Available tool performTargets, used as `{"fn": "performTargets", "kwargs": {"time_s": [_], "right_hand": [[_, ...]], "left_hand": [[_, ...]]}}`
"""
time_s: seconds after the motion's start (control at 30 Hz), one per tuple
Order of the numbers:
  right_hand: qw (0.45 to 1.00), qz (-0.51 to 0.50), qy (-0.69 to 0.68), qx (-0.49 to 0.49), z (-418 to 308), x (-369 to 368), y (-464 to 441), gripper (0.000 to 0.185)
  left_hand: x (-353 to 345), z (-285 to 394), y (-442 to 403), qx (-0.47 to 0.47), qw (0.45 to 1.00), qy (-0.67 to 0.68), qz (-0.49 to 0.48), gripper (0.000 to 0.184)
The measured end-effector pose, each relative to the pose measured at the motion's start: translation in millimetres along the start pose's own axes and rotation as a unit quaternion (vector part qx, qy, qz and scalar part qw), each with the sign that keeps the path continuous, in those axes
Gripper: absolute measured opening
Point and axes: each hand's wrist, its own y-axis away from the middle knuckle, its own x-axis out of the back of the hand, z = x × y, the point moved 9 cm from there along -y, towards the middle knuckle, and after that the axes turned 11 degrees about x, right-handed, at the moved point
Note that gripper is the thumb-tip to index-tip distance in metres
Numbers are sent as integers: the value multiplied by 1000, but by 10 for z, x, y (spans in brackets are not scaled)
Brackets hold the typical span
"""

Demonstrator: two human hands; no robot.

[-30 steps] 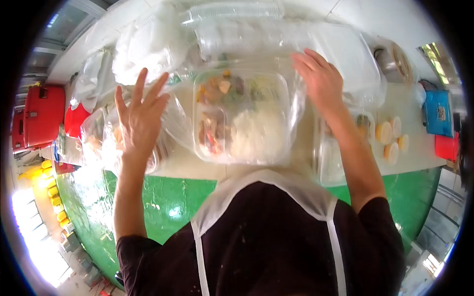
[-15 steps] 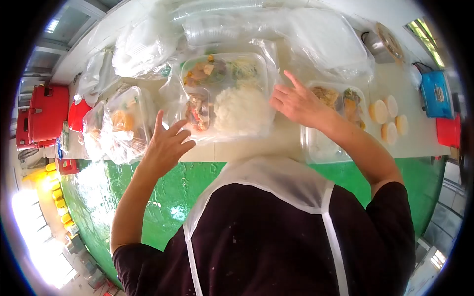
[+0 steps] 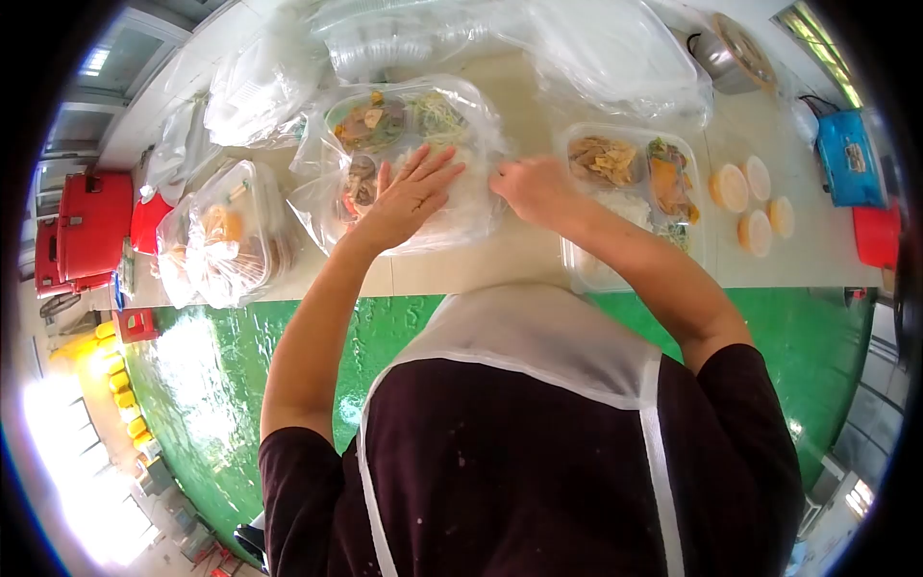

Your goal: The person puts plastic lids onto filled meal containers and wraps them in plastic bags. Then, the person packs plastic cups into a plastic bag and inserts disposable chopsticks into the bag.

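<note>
A clear compartment meal box (image 3: 444, 91) with rice, sliced meat and shredded vegetables is inside a thin clear plastic bag (image 3: 312, 207) on the table. My left hand (image 3: 409, 200) lies over the middle of the box, fingers spread, palm down on the film. At the box's right side my right hand (image 3: 536, 190) is closed, its fingers pinching the edge of the plastic bag. Just right of that hand stands a second meal box (image 3: 685, 144), unwrapped, holding fried slices, vegetables and rice.
Bagged meal boxes (image 3: 226, 240) stand to the left. Stacked plastic containers in bags (image 3: 625, 62) line the back. Several small lidded cups (image 3: 731, 189), a metal pot (image 3: 726, 62) and a blue box (image 3: 848, 159) are on the right. The table's front edge runs close to my body.
My left hand has moved right, from the box's left edge onto its top. My right hand has closed from a pointing shape onto the bag. Bag film now covers more of the box.
</note>
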Motion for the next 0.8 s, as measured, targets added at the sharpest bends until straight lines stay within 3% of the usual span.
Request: {"fn": "performTargets", "kwargs": {"time_s": [0.17, 0.27, 0.37, 0.4, 0.47, 0.57, 0.63, 0.7, 0.77, 0.8], "right_hand": [[959, 245, -4, 139, -131, 658, 315, 13], [944, 300, 82, 112, -45, 625, 204, 15], [988, 139, 68, -2, 130, 231, -49, 15], [993, 115, 35, 18, 112, 175, -67, 14], [996, 61, -28, 61, 110, 80, -8, 13], [950, 56, -89, 293, -103, 269, 247, 13], [930, 122, -93, 334, -177, 612, 327, 13], [941, 78, -100, 314, -229, 636, 330, 12], [966, -75, -108, 223, -261, 384, 249, 12], [973, -88, -87, 195, -279, 341, 217, 13]], "left_hand": [[75, -41, -11, 7, 994, 106, -31, 44], [119, -149, -30, 12, 988, 148, -31, 44], [195, -170, -9, 18, 984, 174, -25, 43], [215, -186, -1, 19, 983, 184, -24, 43], [225, -222, 4, 19, 979, 204, -21, 42], [189, -247, -19, 15, 975, 220, -14, 43], [168, -243, -37, 7, 978, 209, -11, 43], [138, -247, -59, -3, 985, 174, 2, 45], [145, -235, -46, -11, 991, 130, 13, 48], [161, -187, -26, -14, 994, 107, 17, 51]]}}
